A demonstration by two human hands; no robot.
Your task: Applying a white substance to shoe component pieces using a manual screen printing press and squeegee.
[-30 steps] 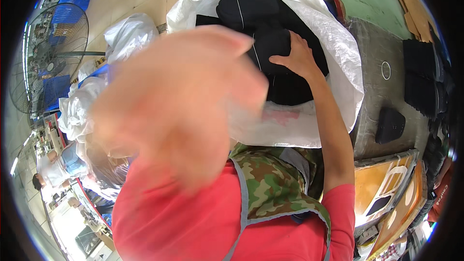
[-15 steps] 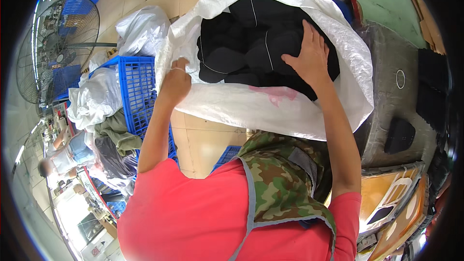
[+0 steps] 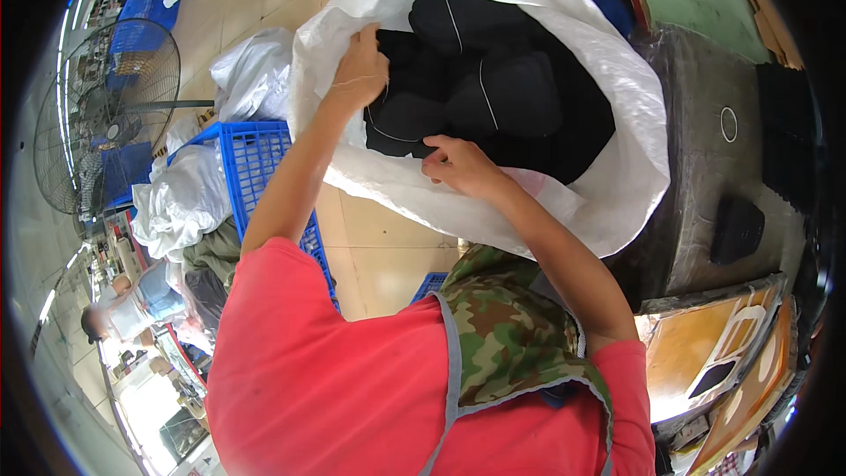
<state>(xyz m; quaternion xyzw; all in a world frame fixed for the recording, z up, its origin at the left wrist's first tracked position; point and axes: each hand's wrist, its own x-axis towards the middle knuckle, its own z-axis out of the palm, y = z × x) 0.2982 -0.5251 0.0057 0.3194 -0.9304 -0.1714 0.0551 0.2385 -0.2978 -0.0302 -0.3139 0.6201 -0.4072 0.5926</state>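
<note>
A large white woven sack stands wide before me, filled with bundles of black padded, cup-shaped pieces. Thin white bands run round some of the bundles. My left hand reaches inside the sack's left wall, its fingers bent over the edge of the black pieces; what they hold is hidden. A thin band circles that wrist. My right hand is at the near side of the opening, thumb and fingers drawn together beside the lower edge of a banded bundle. I cannot make out what is between them.
A blue plastic crate stands left of the sack, with white bags and a large fan beyond. On the right is a grey covered surface holding a black piece. A person is at the far left.
My left hand has moved from the sack's left rim inward and up to the black pieces. My right hand has left the right-hand bundle, coming left and nearer, its fingers drawing together.
</note>
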